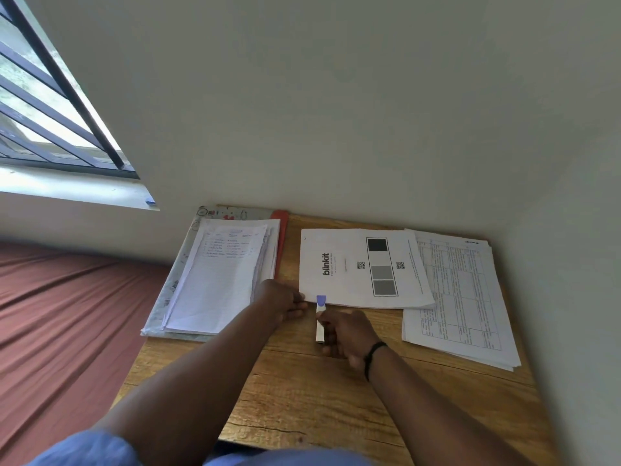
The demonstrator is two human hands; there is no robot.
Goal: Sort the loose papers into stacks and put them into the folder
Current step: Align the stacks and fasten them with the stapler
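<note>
A white stack topped by a "blinkit" sheet [346, 267] lies in the middle of the wooden table [302, 391]. My left hand [282, 299] pinches its near left corner. My right hand [342, 331] grips a small silver stapler with a purple tip [320, 317], whose tip sits over the sheet's near edge. At the left, a stack of handwritten papers [221, 277] rests on an open patterned folder [168, 290] with a red edge [284, 237]. A stack of printed tables [460, 297] lies at the right, partly under the blinkit sheet.
The table stands in a corner, with white walls behind it and to its right. A bed with a rust-red sheet [67, 314] lies to the left. A barred window [50, 112] with a sill is at the upper left.
</note>
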